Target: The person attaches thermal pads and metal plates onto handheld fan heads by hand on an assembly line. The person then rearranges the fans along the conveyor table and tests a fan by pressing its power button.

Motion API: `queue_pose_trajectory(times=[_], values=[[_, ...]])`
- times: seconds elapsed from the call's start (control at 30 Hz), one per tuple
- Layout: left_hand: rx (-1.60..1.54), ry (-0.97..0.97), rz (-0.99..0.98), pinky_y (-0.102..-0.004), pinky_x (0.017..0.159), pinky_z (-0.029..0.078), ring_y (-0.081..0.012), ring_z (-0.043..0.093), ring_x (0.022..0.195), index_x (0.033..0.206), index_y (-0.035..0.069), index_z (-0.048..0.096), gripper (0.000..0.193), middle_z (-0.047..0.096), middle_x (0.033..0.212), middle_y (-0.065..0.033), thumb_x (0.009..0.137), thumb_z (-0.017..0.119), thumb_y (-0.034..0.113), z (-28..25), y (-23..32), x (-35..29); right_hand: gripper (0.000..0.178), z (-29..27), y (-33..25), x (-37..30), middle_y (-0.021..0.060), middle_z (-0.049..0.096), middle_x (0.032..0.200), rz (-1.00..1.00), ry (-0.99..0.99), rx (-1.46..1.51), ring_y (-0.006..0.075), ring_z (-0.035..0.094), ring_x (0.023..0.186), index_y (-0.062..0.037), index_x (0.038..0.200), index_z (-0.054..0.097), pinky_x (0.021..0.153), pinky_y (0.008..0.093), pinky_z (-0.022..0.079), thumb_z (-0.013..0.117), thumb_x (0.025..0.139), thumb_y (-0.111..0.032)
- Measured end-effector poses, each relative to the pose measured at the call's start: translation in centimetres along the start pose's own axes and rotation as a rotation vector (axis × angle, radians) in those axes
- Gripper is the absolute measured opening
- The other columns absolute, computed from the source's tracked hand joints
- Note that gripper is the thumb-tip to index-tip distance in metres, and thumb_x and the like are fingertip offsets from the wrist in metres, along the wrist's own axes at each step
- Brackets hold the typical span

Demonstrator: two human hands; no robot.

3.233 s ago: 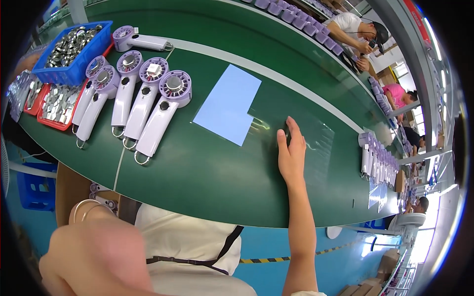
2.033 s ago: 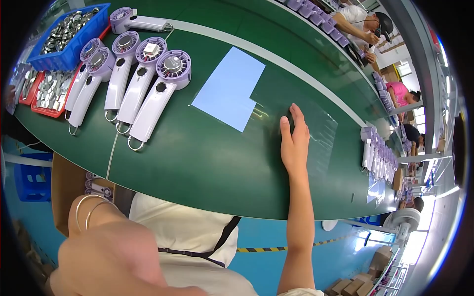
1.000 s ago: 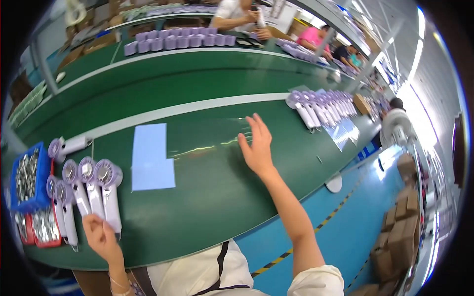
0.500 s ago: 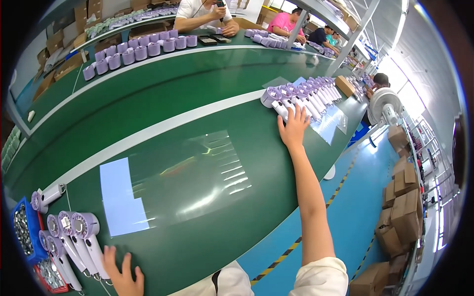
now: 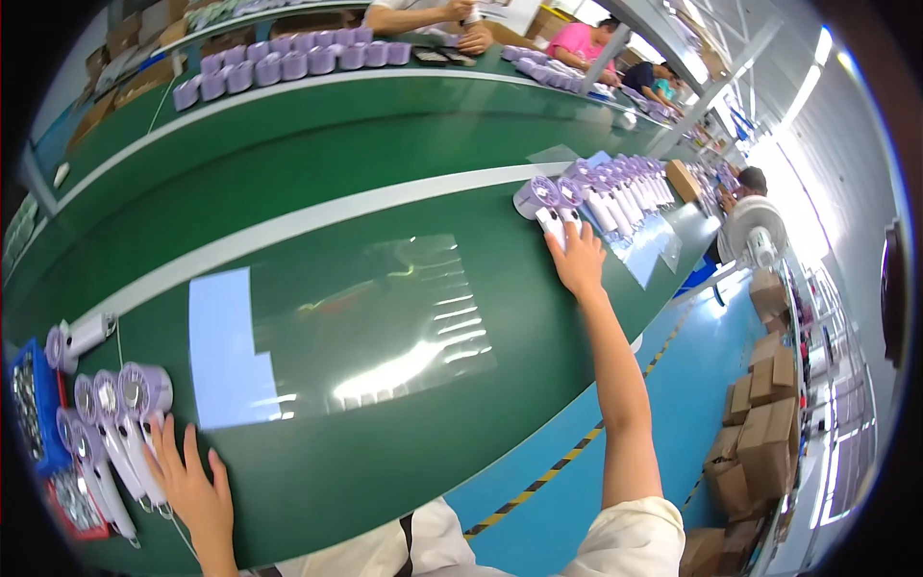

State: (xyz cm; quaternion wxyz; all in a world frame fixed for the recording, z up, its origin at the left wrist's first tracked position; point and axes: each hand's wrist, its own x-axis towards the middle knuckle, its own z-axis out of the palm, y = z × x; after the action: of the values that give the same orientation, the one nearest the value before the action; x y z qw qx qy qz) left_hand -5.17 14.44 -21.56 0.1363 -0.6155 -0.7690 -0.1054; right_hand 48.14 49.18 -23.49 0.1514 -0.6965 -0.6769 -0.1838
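Observation:
My right hand (image 5: 580, 264) reaches far across the green table to a row of purple-and-white handheld fans (image 5: 625, 192). Its fingers are closed over the white handles of two fans (image 5: 550, 221) at the row's near end, standing slightly apart from the others. At the lower left, my left hand (image 5: 192, 481) is open, its fingers stretched out beside and partly over the handle of a handheld fan (image 5: 144, 389). That fan lies in a small group of similar fans (image 5: 85, 433). Between my hands is a clear plastic sheet (image 5: 385, 327) with a pale blue panel (image 5: 221, 356) at its left.
A blue bin (image 5: 37, 413) and a red bin (image 5: 82, 505) of small parts stand at the left edge. Across the belt (image 5: 317, 163) are purple fan housings (image 5: 293, 64) and seated co-workers. A standing fan (image 5: 760, 236) and cardboard boxes (image 5: 769, 433) are at the right.
My left hand has moved up and left onto the near fans. My right fingers have closed on two fans, which now sit apart from the row. The view has shifted slightly.

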Motion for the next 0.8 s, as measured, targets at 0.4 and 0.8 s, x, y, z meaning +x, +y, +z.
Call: queue_pose_trajectory(times=[0.4,0.8], values=[[-0.43,-0.054,0.382,-0.0531,0.114,0.025,-0.0361,0.034,0.139,0.134,0.008,0.051,0.057,0.039,0.145,-0.0186,0.083,0.07,0.027,-0.4,1.7,1.9,0.039,-10.0,-6.9,-11.9,0.0201,0.055,0.102,-0.102,-0.192,0.512,0.0378,0.055,0.088,0.0019,0.1,0.054,0.075,0.0462,0.044,0.072,0.075,-0.021],[-0.336,0.069,0.32,-0.05,0.099,0.035,-0.0333,0.046,0.121,0.125,0.01,0.055,0.046,0.049,0.128,-0.0162,0.087,0.065,0.034,2.1,2.5,1.7,0.069,-18.6,-22.4,-22.6,0.0311,0.043,0.137,-0.247,-0.274,0.656,0.0479,0.046,0.121,-0.0024,0.132,0.051,0.101,0.0493,0.039,0.078,0.072,-0.026]])
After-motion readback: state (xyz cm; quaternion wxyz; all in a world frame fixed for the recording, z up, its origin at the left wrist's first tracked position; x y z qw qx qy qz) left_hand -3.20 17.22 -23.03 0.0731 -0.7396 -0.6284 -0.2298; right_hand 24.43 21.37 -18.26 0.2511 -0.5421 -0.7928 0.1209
